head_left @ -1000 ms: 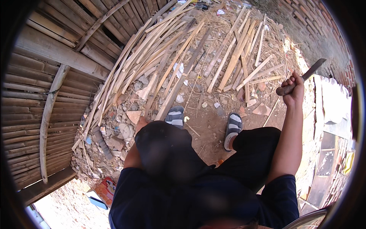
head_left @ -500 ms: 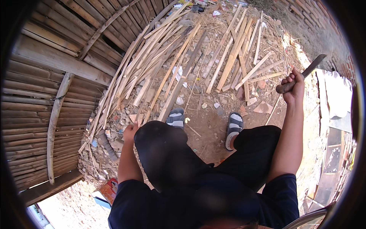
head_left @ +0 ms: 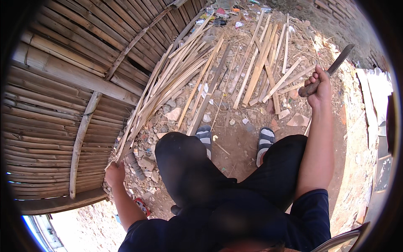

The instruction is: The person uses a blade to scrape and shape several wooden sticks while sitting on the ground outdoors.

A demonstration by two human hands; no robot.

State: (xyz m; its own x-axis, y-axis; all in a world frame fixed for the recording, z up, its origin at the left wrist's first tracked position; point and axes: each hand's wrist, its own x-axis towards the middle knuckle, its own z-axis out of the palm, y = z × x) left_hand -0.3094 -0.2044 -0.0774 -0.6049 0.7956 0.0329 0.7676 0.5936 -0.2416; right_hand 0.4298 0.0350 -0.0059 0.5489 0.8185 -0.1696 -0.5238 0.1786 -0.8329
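- Beyond the right knee (head_left: 289, 151), toward the view's right side: a long knife (head_left: 340, 60), dark blade angled up and outward, brown handle toward the body's midline.
- Right hand (head_left: 320, 87): closed round the handle, fingers fully wrapped. Blade points away from the legs, presumably for safety.
- Left hand (head_left: 114, 174): fingers curled narrowly about the near ends of the pale strips (head_left: 170, 86); how many are enclosed cannot be told. A hold at the ends probably lets the whole length be steered.
- Pale strips: long, thin, roughly parallel, heaped beside the bamboo wall (head_left: 46, 147). Laid lengthwise, apparently to bring their ends within reach.
- Dark batten (head_left: 215, 86): lies apart from that heap, near end by the left sandal (head_left: 204, 135).
- Loose strips (head_left: 262, 63): second group, several crossing, ahead of the right sandal (head_left: 265, 143).
- Feet: set apart with knees bent, likely for balance.
- Outward: broken tile (head_left: 298, 120) near the loose strips; rubble (head_left: 147, 163) near the left hand.
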